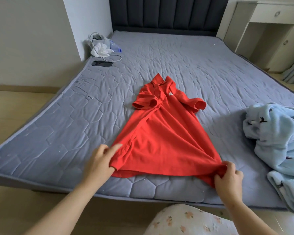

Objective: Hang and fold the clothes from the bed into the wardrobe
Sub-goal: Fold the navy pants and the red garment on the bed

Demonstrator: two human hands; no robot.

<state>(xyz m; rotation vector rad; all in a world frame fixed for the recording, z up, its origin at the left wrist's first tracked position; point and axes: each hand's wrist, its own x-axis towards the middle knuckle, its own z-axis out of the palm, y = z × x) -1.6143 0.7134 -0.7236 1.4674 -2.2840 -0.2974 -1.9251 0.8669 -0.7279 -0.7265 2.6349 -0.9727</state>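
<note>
Shirt: we see the red polo shirt (161, 133) flat on the mattress (58, 133), collar far, hem nearest us | Grip: our left hand (101, 161) pinches one hem corner, our right hand (228, 177) bunches the other, fingers curled on cloth | Axis: runs straight away from both hands, equally near.

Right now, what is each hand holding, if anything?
Left hand: pinches one hem corner of the red polo shirt.
Right hand: grips the shirt's other hem corner.
</note>
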